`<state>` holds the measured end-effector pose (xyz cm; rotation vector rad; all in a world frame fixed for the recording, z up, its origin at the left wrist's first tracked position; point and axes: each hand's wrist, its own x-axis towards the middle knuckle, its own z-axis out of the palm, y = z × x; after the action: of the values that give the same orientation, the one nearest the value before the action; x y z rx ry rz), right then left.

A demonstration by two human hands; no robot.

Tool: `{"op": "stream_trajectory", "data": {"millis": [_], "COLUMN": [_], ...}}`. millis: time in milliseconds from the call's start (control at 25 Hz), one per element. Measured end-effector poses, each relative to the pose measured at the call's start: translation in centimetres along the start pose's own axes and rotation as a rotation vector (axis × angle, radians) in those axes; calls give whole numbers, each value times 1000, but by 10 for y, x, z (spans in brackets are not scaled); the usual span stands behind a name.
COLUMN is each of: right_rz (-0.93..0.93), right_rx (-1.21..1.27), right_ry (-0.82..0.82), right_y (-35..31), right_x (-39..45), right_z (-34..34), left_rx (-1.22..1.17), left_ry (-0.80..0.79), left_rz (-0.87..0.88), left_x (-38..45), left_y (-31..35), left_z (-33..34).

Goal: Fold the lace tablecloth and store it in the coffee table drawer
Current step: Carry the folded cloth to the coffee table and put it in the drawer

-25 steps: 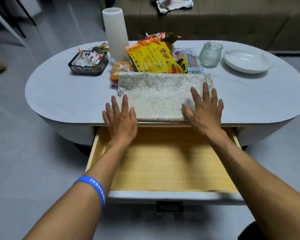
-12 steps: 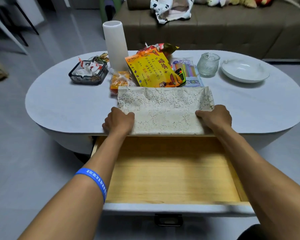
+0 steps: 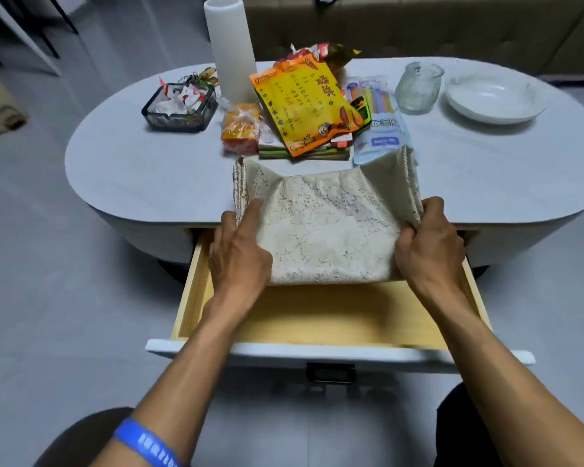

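The folded cream lace tablecloth (image 3: 327, 224) hangs between my hands, lifted off the tabletop and sagging in the middle, its near edge over the back of the open wooden drawer (image 3: 321, 315). My left hand (image 3: 240, 254) grips its left side, thumb on top. My right hand (image 3: 429, 247) pinches its right side. The drawer sticks out from the oval grey coffee table (image 3: 142, 170), and its bare wooden floor shows below the cloth.
Behind the cloth lie an orange snack bag (image 3: 300, 102), a small orange packet (image 3: 241, 129) and a pastel pouch (image 3: 375, 116). A white cylinder (image 3: 230, 45), a dark candy dish (image 3: 179, 106), a glass jar (image 3: 418, 87) and a white plate (image 3: 493, 99) stand further back. A sofa is beyond.
My hands went from lying flat on the cloth to gripping its two sides. They have lifted it off the table and pulled it toward me, over the drawer.
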<state>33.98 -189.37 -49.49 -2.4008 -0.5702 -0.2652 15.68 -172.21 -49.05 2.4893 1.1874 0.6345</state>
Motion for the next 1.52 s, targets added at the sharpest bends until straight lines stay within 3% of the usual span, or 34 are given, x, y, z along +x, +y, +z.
{"op": "stream_trajectory", "data": {"millis": [160, 480, 560, 800, 1000, 1280, 1360, 1440, 1520], "right_rz": [171, 421, 470, 624, 673, 587, 561, 407, 115], "right_rx": [76, 177, 165, 286, 246, 135, 57, -182, -304], "right_ry": [-264, -623, -660, -683, -747, -792, -791, -749, -567], "right_y": [15, 55, 57, 65, 75, 76, 73, 64, 47], "right_x": [-49, -36, -36, -39, -28, -32, -35, -39, -50], "right_z": [-26, 4, 17, 42, 41, 48, 46, 42, 35], "left_rx": [-51, -171, -164, -289, -257, -225, -122, 90, 174], "left_ry": [-213, -521, -581, -511, -687, -754, -744, -702, -588], "left_rz": [-181, -429, -470, -385, -441, -507, -464, -360, -285], "left_x": [-57, -38, -33, -29, -23, -22, -26, -31, -36], "left_y": [-14, -41, -45, -61, -83, -87, -82, -73, -59], "left_z": [-10, 17, 28, 51, 57, 58, 56, 51, 44]}}
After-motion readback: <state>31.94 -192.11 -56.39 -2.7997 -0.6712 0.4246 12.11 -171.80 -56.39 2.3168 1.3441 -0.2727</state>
